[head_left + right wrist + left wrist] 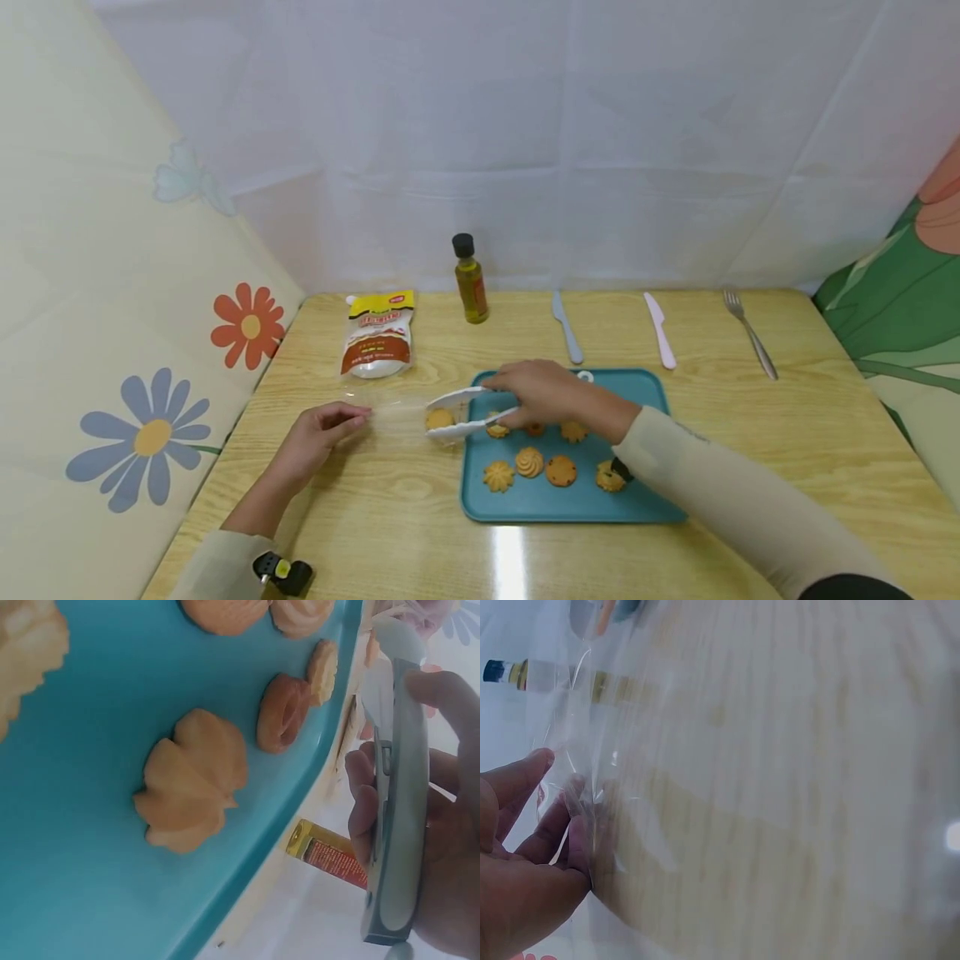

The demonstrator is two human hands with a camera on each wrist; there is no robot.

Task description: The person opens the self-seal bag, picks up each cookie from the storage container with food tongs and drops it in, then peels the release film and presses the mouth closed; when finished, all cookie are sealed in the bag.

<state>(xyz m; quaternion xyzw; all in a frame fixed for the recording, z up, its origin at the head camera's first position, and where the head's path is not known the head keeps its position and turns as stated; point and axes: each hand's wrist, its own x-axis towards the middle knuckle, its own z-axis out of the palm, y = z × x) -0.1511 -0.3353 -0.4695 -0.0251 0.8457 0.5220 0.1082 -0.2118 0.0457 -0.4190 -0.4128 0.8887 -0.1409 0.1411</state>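
From the head, the right hand (543,393) gripped tongs (453,431) around a cookie (440,419), beyond the tray's (641,392) nine-o'clock edge. From the left wrist, the left hand (532,859) pinched a clear bag (727,765), probably to steady it. From the right wrist, the right hand enclosed the tongs, perhaps for control.

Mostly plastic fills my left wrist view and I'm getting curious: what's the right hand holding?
Observer: The right hand holds white tongs.

Operator: Ooh! Is there something between their ends?

Observer: Yes, the head view shows a round cookie there, at one end of the clear bag.

Operator: Are there any forks or knives?

Observer: Behind the tray lie a blue knife, a pink knife and, farthest right, a metal fork.
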